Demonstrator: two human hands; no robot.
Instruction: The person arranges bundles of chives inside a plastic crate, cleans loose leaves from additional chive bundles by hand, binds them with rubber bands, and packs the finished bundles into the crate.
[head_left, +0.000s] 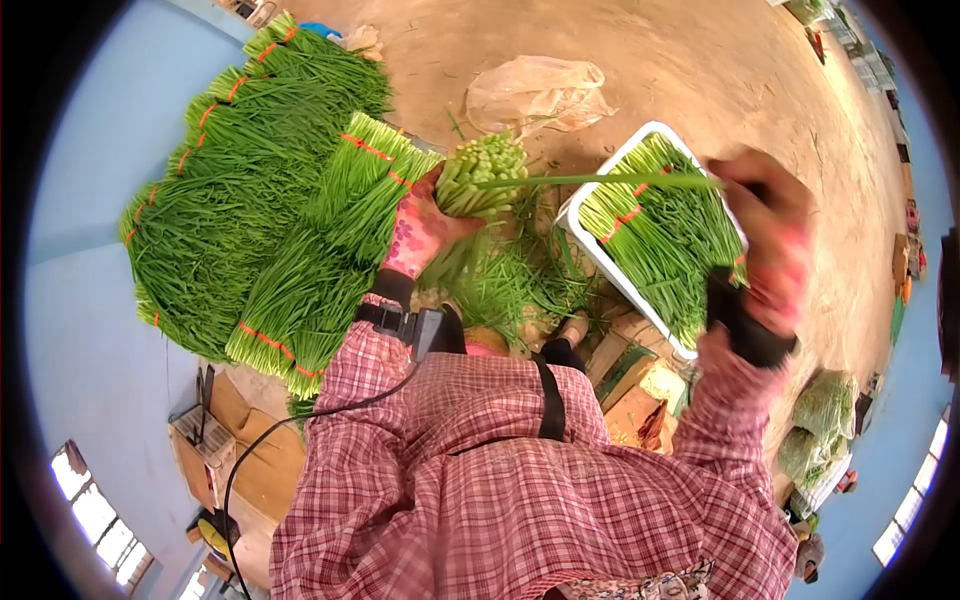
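Note:
My left hand point(422, 228), in a pink patterned glove, is wrapped round a bunch of chives point(485, 172), its pale cut ends turned up. From that bunch a long green chive leaf point(610, 180) stretches across to my right hand point(770, 210), which is raised and smeared by motion. The fingers of the right hand look closed on the leaf's far end. Below the right hand stands a white plastic crate point(625, 283) holding chives point(680, 235) tied with orange bands. Loose green leaves point(520, 285) lie beneath the left hand.
Big stacks of banded chives point(260, 170) rise at the left against the blue wall point(75, 160). A crumpled clear plastic bag point(540, 92) lies on the brown floor point(690, 60) ahead. A cardboard box point(640, 405) sits by my feet, and bagged greens point(825, 405) stand far right.

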